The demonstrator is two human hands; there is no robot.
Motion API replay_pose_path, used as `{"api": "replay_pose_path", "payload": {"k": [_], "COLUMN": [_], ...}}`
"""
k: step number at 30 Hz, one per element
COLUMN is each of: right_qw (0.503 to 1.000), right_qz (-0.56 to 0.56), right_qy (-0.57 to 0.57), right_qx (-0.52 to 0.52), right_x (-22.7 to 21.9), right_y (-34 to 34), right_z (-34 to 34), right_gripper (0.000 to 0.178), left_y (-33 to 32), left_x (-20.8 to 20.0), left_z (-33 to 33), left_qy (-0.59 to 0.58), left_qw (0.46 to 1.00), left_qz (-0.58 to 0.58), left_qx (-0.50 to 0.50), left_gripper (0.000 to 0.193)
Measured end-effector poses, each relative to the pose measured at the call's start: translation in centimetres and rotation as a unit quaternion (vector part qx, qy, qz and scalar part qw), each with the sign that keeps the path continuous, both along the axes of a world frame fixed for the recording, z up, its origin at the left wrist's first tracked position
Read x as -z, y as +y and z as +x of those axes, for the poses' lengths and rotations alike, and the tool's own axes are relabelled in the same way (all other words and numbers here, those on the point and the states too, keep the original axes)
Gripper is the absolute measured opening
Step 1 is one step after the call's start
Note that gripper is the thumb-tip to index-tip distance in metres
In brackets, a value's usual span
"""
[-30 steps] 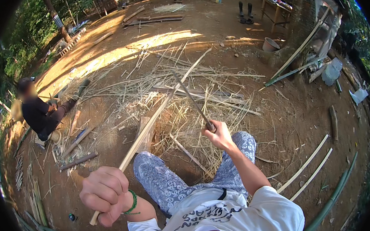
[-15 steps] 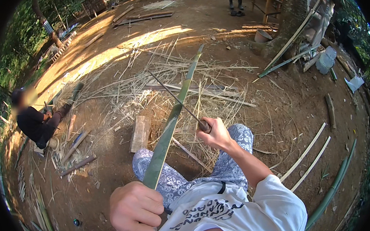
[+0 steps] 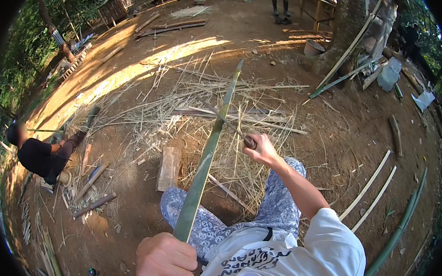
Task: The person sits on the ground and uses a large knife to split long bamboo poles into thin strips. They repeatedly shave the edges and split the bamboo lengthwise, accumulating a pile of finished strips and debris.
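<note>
My left hand (image 3: 166,262) is closed round the near end of a long green bamboo strip (image 3: 203,172), which slants up and away between my knees. In my right hand (image 3: 260,149) is the wooden handle of a long thin-bladed knife (image 3: 250,142). Its blade crosses the strip beyond my knees and is blurred by motion, so whether the edge touches the bamboo I cannot make out. Pale shavings (image 3: 213,95) lie in a loose heap under and beyond the strip's far half. A squared wood block (image 3: 169,168) rests on the ground by my left knee.
At the left a seated person (image 3: 40,156) in dark clothes works among bamboo pieces. Two pale strips (image 3: 366,185) and a green bamboo pole (image 3: 398,223) lie at my right. Farther off are a tree trunk (image 3: 349,24), a bucket (image 3: 313,47) and dark boots (image 3: 281,10).
My right hand has moved slightly right and toward the far side with the knife, and the blade now blurs across the strip. My left hand keeps its grip, slightly lower in the picture.
</note>
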State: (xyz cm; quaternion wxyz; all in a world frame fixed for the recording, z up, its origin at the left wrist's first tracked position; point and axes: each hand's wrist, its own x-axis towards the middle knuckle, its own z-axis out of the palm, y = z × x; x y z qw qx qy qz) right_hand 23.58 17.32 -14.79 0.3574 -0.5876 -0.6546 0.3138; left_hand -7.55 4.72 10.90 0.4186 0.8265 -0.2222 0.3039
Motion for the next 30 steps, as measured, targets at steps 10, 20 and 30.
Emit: {"api": "replay_pose_path", "payload": {"k": [10,20,30], "right_qw": [0.964,0.82,0.768], "right_qz": [-0.16,-0.095,-0.068], "right_qy": [0.105,0.551,0.614], "right_qx": [0.186,0.123,0.17], "right_x": [8.2,-3.1,-5.9], "right_y": [7.7,2.9,4.6], "right_z": [4.0,-8.4,-11.0], "right_gripper": [0.017,0.029,0.017], "left_y": [0.5,0.9,-2.9], "left_x": [0.8,0.4,5.4], "left_z": [-0.2,0.5,4.3], "left_qy": [-0.029,0.056,-0.393], "left_qw": [0.999,0.996,0.828], "left_qz": [-0.015,0.015,-0.126], "left_qx": [0.024,0.061,-0.379], "left_gripper": [0.046,0.037,0.031]}}
